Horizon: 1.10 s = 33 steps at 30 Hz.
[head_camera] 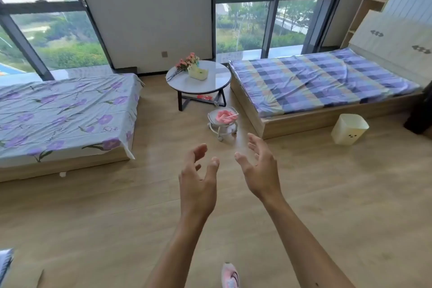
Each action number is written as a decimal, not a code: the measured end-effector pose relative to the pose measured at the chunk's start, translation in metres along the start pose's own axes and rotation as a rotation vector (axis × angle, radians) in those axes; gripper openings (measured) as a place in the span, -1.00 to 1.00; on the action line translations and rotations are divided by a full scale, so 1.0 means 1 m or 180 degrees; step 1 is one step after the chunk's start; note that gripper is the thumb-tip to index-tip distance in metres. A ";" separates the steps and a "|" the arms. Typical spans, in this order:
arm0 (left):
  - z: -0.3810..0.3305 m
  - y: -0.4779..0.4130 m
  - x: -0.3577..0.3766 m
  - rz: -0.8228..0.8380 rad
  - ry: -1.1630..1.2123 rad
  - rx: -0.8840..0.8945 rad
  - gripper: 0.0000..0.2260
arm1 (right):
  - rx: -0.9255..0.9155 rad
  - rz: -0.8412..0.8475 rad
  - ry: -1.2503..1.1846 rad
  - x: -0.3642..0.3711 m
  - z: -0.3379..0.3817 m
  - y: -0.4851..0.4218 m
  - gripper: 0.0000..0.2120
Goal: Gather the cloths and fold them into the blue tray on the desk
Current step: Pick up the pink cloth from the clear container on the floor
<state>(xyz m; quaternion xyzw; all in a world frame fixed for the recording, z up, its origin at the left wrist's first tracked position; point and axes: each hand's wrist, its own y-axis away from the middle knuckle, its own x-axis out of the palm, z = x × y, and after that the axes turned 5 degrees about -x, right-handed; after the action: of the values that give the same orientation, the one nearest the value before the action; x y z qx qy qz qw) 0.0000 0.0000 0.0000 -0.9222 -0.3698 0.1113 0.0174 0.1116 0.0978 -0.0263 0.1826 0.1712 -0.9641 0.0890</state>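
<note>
A person stands on a wood floor (pixel 117 217) between two low beds, with the left hand (pixel 197 182) and right hand (pixel 259 170) raised side by side. Each grip is apart, the fingers loosely spread and holding nothing.

At 12 o'clock a round desk (pixel 210 84) carries flowers (pixel 187 62) and a pale basket (pixel 198 72). Just nearer, a small wheeled seat (pixel 211 116) on the floor holds a pink bundle (pixel 223 116); whether that is cloth cannot be told. A floral bed (pixel 65 112) lies at 10 o'clock and a checked bed (pixel 322 82) at 2 o'clock, with a cream bin (pixel 349 128) on the floor beside the checked bed. A pink shoe (pixel 230 276) shows at 6 o'clock. Where the cloths and the blue tray lie cannot be told from here.
</note>
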 end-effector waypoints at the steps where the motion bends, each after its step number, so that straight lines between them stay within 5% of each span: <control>1: 0.003 -0.009 0.002 0.0005 0.0007 -0.0026 -0.73 | 0.0038 -0.0032 -0.0034 0.004 -0.003 -0.007 -0.46; 26: 0.066 -0.341 0.079 0.0199 0.0022 -0.0342 -0.70 | 0.0510 0.0072 -0.0142 0.144 -0.086 -0.298 -0.47; 33: 0.087 -0.478 0.116 0.0559 0.0174 -0.0438 -0.84 | 0.0696 -0.0129 -0.0012 0.195 -0.114 -0.403 -0.49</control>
<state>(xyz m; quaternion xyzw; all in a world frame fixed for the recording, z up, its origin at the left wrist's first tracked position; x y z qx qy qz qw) -0.2615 0.4219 -0.0529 -0.9528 -0.2937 0.0616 -0.0457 -0.1249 0.4909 -0.0802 0.1858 0.0686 -0.9789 0.0494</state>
